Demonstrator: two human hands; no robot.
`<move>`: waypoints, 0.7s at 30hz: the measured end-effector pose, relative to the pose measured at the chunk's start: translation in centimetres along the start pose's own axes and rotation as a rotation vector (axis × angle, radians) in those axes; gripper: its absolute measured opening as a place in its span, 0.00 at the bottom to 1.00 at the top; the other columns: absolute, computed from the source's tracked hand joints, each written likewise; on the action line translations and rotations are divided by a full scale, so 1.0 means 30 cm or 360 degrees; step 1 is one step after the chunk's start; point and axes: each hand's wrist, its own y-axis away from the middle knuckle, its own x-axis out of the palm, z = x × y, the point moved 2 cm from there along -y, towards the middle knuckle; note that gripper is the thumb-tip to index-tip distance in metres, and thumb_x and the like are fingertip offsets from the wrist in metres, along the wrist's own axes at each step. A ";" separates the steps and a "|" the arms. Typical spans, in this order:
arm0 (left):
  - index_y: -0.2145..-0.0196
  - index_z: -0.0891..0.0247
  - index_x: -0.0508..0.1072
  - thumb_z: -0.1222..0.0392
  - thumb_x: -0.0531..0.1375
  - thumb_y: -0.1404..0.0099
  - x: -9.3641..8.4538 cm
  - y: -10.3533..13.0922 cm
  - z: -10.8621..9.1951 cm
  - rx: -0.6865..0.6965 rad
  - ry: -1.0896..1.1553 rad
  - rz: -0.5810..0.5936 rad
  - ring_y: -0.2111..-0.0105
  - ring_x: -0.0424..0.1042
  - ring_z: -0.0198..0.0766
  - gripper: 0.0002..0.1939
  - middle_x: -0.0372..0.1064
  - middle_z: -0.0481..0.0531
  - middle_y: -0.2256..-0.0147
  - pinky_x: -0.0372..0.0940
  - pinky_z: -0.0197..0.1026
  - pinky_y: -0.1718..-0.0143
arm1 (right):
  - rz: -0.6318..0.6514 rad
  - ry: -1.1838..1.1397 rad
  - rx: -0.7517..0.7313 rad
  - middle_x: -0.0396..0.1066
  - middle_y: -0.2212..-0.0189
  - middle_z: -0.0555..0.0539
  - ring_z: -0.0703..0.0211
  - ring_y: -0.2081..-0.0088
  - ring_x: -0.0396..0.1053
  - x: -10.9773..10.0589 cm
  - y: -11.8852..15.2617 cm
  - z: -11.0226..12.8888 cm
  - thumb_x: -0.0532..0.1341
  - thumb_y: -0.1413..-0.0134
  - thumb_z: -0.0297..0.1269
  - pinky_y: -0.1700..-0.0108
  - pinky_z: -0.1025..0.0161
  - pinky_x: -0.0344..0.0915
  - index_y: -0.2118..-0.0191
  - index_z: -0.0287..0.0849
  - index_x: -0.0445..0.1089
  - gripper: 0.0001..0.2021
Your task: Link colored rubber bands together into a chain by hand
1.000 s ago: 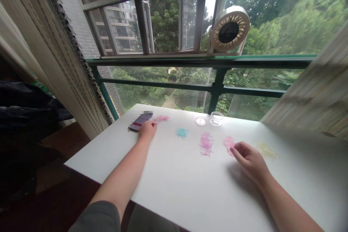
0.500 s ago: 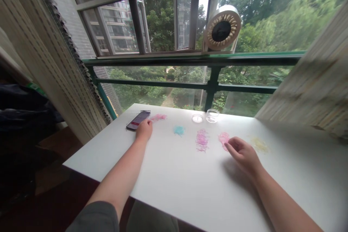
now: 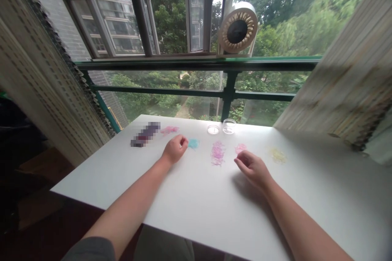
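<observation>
My left hand, fingers curled inward, is just left of a small blue heap of thin, band-like strands. My right hand is at the near side of a light pink heap, thumb and fingertips drawn together. Whatever either hand may hold is hidden or too small to make out. Between the hands lies a longer purple-pink heap of the same strands. A yellow heap lies right of my right hand, and another pink heap lies farther left.
Near the back edge of the white table stand a clear round container and a clear lid. A pixelated dark phone lies at the left. Behind are a green railing and a round fan.
My left hand has moved right, from beside the phone and left pink heap to the blue heap. My right hand has shifted slightly toward me at its pink heap. The view has turned a little.
</observation>
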 end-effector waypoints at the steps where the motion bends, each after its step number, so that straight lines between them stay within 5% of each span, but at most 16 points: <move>1: 0.69 0.61 0.69 0.57 0.51 0.38 0.024 0.006 -0.055 0.0075 0.0048 0.0058 0.67 0.69 0.36 0.09 0.70 0.50 0.70 0.63 0.36 0.62 | 0.0042 -0.0037 0.0006 0.61 0.82 0.52 0.65 0.80 0.55 0.008 0.000 0.005 0.56 0.48 0.40 0.77 0.66 0.55 0.73 0.42 0.63 0.08; 4: 0.69 0.62 0.69 0.58 0.52 0.39 0.097 0.023 -0.214 0.0425 0.0286 0.0342 0.69 0.68 0.36 0.08 0.70 0.50 0.70 0.62 0.36 0.65 | 0.0151 -0.0170 0.0008 0.56 0.84 0.55 0.67 0.82 0.53 0.025 0.002 0.019 0.58 0.50 0.40 0.79 0.67 0.52 0.68 0.41 0.65 0.08; 8: 0.71 0.63 0.69 0.58 0.53 0.39 0.153 0.037 -0.329 0.0524 0.0513 0.0473 0.71 0.67 0.35 0.08 0.69 0.50 0.72 0.60 0.36 0.68 | 0.0210 -0.0255 0.0012 0.55 0.83 0.56 0.67 0.81 0.53 0.028 0.009 0.033 0.59 0.50 0.39 0.78 0.68 0.52 0.64 0.41 0.65 0.08; 21: 0.74 0.64 0.66 0.56 0.52 0.38 0.162 0.084 -0.299 0.0340 0.0789 0.0640 0.76 0.62 0.32 0.11 0.65 0.47 0.76 0.57 0.34 0.73 | 0.0243 -0.0253 0.0016 0.58 0.82 0.56 0.67 0.80 0.56 0.060 0.021 0.070 0.58 0.49 0.33 0.76 0.68 0.55 0.61 0.42 0.64 0.08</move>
